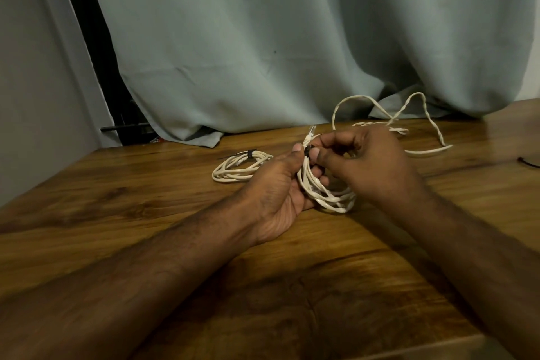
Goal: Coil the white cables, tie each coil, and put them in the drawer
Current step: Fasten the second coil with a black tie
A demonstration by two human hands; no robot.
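Coil in hand [327, 193]: white cable, prob. light, springy, loops want to fan out. Jacket looks smooth, so likely slippery w/o firm hold. Best hold is where all loops bunch, right by the tie; plug end [310, 134] has a clip that looks breakable, so avoid pulling there.

Left hand [277, 184]: palm up, forearm lying across the desk [117, 199] from 8 o'clock, grip curled round the bunched loops, thumb up on top near the plug. Loops hang out toward 5 o'clock of the hand, touching or just above the desk; can't tell which.

Right hand [368, 161]: comes in from 4 o'clock, back of hand to camera, thumb + forefinger pressed together on a small dark tie [308, 152] at the top of the bunch. Other fingers loosely curled.

Elsewhere: tied coil [239, 166] lies flat on the desk at 10 o'clock of the hands, dark band on it. Loose cable [420, 126], uncoiled, sprawls at 1 o'clock near the curtain [263, 52].

Drawer not in view. Judgement: 2nd coil is being tied, 3rd cable not yet begun.
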